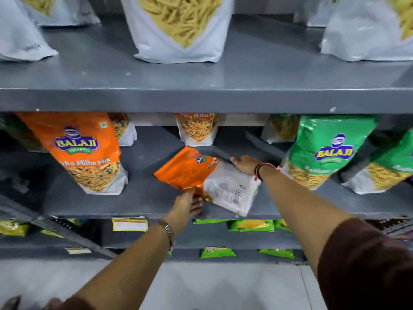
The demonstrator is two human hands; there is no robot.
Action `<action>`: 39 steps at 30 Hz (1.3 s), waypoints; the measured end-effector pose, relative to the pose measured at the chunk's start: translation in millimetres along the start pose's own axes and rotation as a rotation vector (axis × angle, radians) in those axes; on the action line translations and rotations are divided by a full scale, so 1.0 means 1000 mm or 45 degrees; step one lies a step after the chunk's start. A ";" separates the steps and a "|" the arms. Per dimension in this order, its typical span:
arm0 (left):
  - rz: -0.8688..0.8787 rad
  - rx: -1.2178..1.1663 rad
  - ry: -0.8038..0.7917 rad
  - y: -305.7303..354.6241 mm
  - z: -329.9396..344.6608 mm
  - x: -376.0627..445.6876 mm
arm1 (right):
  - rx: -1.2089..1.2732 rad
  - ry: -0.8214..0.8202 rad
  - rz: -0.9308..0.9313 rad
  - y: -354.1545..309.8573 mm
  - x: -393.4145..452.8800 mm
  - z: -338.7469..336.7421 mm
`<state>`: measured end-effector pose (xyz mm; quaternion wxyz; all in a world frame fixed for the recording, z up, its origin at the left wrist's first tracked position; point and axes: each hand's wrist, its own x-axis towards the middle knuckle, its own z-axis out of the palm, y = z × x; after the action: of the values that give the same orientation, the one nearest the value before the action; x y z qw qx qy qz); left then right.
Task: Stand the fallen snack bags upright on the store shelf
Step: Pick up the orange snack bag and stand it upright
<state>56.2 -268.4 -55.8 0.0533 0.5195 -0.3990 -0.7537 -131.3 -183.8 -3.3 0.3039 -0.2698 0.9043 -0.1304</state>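
An orange-and-white snack bag (190, 171) lies flat on the grey middle shelf (138, 204), its white bottom end toward the front edge. My left hand (190, 203) grips the bag's near left edge, fingers curled under it. My right hand (244, 164) rests on the bag's far right side, palm down, fingers against it. An upright orange bag (82, 151) stands to the left. Another small orange bag (197, 129) stands behind the fallen one.
Two green bags (324, 151) stand upright at the right, close to my right forearm. White bags of yellow sticks (178, 27) stand on the shelf above. Small green and yellow packets (250, 225) sit on lower shelves. The upper shelf's thick front edge (201, 100) overhangs.
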 end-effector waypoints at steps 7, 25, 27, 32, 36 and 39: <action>0.025 0.038 -0.151 0.012 -0.006 0.010 | 0.181 0.131 0.127 -0.005 -0.003 0.012; 0.910 0.306 0.035 0.097 -0.031 -0.013 | 0.796 0.634 -0.077 -0.016 -0.025 0.041; 0.846 0.254 0.004 0.087 -0.028 -0.015 | 0.769 0.624 -0.056 -0.014 -0.026 0.052; 0.662 0.159 0.007 0.060 -0.020 -0.032 | 1.050 0.542 -0.014 -0.024 -0.024 0.049; 0.293 0.247 -0.056 0.034 -0.022 -0.018 | 1.065 0.464 0.101 -0.022 -0.023 0.038; 0.248 0.219 -0.087 0.044 -0.013 -0.014 | 1.052 0.397 0.135 -0.014 -0.027 0.036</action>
<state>58.8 -298.5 -18.4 0.0677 0.4551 -0.5123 -0.7251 -84.7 -182.7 -12.7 0.2523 -0.0560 0.8240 -0.5042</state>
